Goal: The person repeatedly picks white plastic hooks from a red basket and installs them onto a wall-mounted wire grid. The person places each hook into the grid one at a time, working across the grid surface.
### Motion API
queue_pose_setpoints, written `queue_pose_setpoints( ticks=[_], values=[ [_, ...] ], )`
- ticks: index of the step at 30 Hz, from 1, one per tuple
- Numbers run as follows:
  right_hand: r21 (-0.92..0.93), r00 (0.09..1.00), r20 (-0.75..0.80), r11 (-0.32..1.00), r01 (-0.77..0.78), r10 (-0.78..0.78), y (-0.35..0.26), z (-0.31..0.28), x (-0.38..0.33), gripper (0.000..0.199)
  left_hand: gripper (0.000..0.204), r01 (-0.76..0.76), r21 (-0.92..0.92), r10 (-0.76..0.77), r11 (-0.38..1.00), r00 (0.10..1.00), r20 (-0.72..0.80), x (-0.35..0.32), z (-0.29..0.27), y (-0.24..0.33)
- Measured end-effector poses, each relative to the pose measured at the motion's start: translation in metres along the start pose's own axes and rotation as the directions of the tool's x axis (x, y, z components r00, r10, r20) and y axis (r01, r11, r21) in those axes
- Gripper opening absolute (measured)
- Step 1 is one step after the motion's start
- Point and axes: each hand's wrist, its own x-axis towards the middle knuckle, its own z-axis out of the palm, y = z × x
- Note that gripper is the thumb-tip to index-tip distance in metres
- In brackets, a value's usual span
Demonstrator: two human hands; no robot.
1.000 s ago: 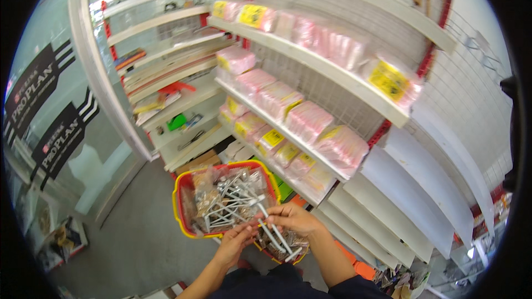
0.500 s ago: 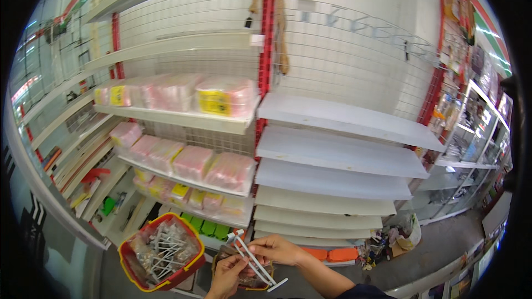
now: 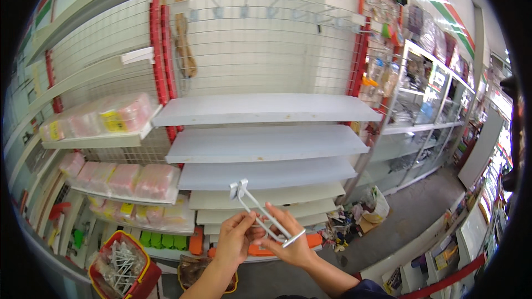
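Both my hands hold a white metal display hook (image 3: 260, 210) up in front of the empty white shelves (image 3: 260, 144). My left hand (image 3: 234, 238) pinches its rods near the middle. My right hand (image 3: 288, 241) grips the rods closer to their free ends. The hook's back plate points up and left, toward the shelves. Down at the lower left stands a red and yellow basket (image 3: 141, 274) filled with several more white hooks.
A wire grid wall (image 3: 260, 50) with small hooks rises above the empty shelves. Pink packets (image 3: 127, 180) fill the shelves on the left. Glass display cabinets (image 3: 421, 111) stand at the right. Bags and boxes (image 3: 360, 216) lie on the floor by the shelf base.
The view has swung right and up, away from the basket toward the empty shelves. My hands have lifted a hook out of the basket and raised it.
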Motion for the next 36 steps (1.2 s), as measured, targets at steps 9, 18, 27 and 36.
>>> queue_pose_setpoints(
  ticks=[9, 18, 27, 36],
  values=[
    [-0.056, 0.862, -0.466, 0.979, 0.195, -0.198, 0.012, -0.078, 0.052, 0.043, 0.017, 0.021, 0.060, -0.033, 0.998, 0.978, 0.208, 0.073, 0.108, -0.003],
    [-0.121, 0.743, -0.626, 0.971, 0.208, -0.237, 0.035, -0.133, 0.116, 0.022, 0.025, 0.032, 0.130, -0.084, 0.991, 0.901, 0.426, 0.157, 0.163, 0.005],
    [-0.178, 0.691, -0.690, 0.976, 0.129, -0.217, 0.062, -0.178, 0.160, 0.025, 0.046, 0.072, 0.178, -0.159, 0.981, 0.820, 0.549, 0.216, 0.180, 0.016],
    [-0.338, 0.674, -0.685, 0.940, 0.042, -0.276, 0.094, -0.230, 0.197, 0.023, 0.043, 0.045, 0.188, -0.139, 0.981, 0.841, 0.523, 0.246, 0.174, 0.018]
  ],
)
